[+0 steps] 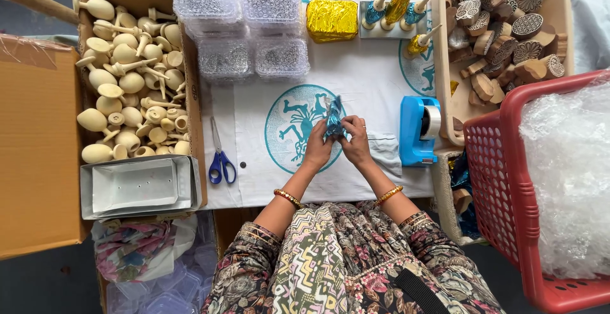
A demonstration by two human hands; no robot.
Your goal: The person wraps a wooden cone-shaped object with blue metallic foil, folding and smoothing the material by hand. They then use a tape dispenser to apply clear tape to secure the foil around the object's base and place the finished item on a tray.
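Head view looks straight down on a small piece wrapped in blue foil [334, 118], held just above the middle of a white cloth [356, 79] printed with a teal round figure. Both hands are together and pinched on it: the left hand [318, 146] grips from 8 o'clock, the right hand [356, 141] from 4 o'clock, fingers folded into the foil.

At 3 o'clock of the hands stands a blue tape dispenser [418, 130]. At 9 o'clock lie blue-handled scissors [220, 155]. At 12 o'clock sits a gold foil block [332, 19], with foil-wrapped pieces on a stand [397, 10] just beside it at 1 o'clock. Clear tubs of small silver parts [244, 25] are at 11 o'clock. Farther at 9 o'clock a cardboard box of plain wooden pieces [127, 76] rests. At 2 o'clock a beige tray of carved wooden blocks [502, 28] sits, and a red basket [508, 180] at 4 o'clock.
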